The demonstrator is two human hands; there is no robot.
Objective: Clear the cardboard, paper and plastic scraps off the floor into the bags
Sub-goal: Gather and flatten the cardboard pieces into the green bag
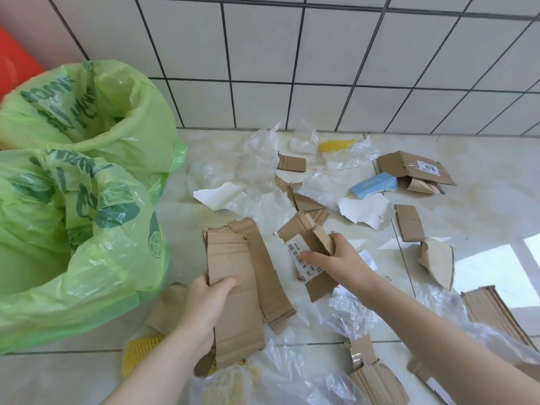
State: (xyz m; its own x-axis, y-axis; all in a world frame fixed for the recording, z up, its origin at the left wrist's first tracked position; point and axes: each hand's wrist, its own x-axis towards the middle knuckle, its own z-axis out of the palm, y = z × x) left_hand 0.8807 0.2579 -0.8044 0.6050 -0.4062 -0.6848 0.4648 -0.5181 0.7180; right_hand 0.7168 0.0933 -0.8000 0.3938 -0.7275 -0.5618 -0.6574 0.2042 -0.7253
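Two green bags stand open at the left of the frame, the nearer bag [73, 244] in front of the farther bag [96, 112]; both run past the left edge, and their printed lettering is creased beyond reading.

The left hand [204, 302], lower centre, grips a stack of flattened cardboard strips [242, 287], thumb across the face, the other fingers hidden behind the stack. The right hand [336, 264], centre, is closed on a labelled cardboard piece [306, 252]: fingers curled over its upper edge, thumb pressed near the barcode label. The label text is only partly legible. Both forearms leave the frame at the bottom.

Scraps cover the floor [482, 217] across the centre and right: torn white paper [222, 194], clear plastic film [260, 159] whose edges are hard to trace against the pale tiles, a blue carton [374, 184], and a folded box [415, 168] in the upper right. A yellow mesh item [140, 352] lies partly under the left forearm. Cardboard bundles at the lower right are cut off by the frame.
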